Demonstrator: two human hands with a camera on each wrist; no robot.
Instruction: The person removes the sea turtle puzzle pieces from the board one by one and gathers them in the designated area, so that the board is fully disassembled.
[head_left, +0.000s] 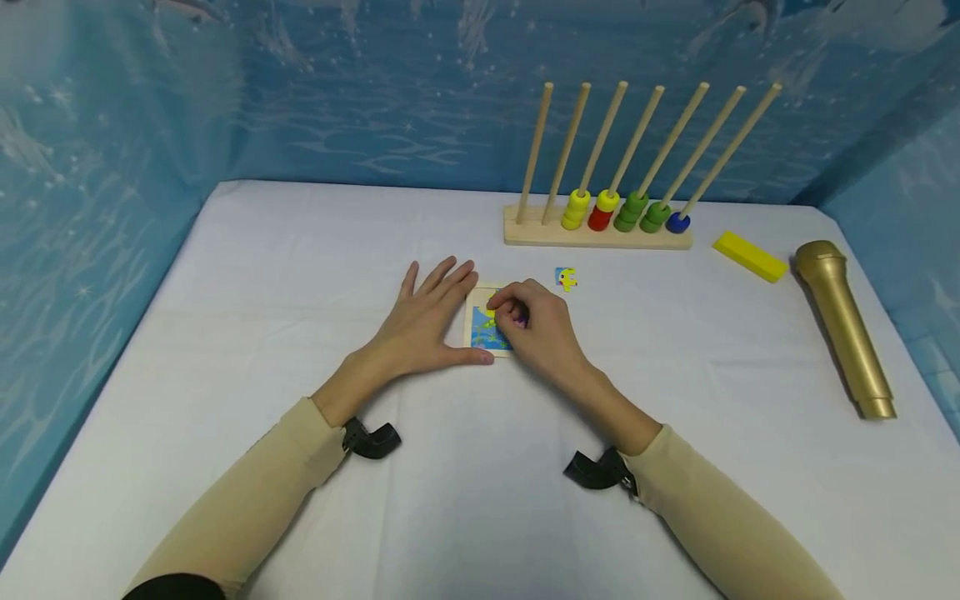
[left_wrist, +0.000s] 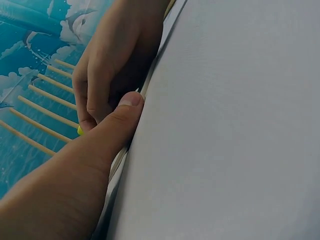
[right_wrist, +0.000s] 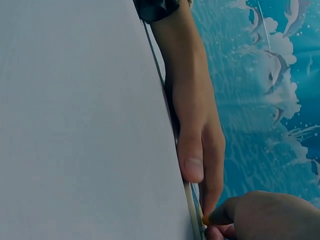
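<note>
A small picture puzzle [head_left: 487,340] with a pale wooden frame and a blue sea scene lies on the table, partly hidden by the right hand. My left hand [head_left: 427,325] rests at its left side with fingers spread, the thumb along the near edge. Over the puzzle, my right hand [head_left: 543,329] has its fingers curled and pinches a small puzzle piece [right_wrist: 206,220], of which only an orange-yellow edge shows in the right wrist view. A loose puzzle piece [head_left: 566,279] with a yellow fish on blue lies just beyond the right hand.
A wooden bead counter [head_left: 597,237] with several upright rods and coloured beads stands at the table's back. To its right lie a yellow block [head_left: 750,256] and a gold microphone [head_left: 845,329]. Blue sea-patterned curtains [head_left: 337,100] enclose the white table [head_left: 300,250].
</note>
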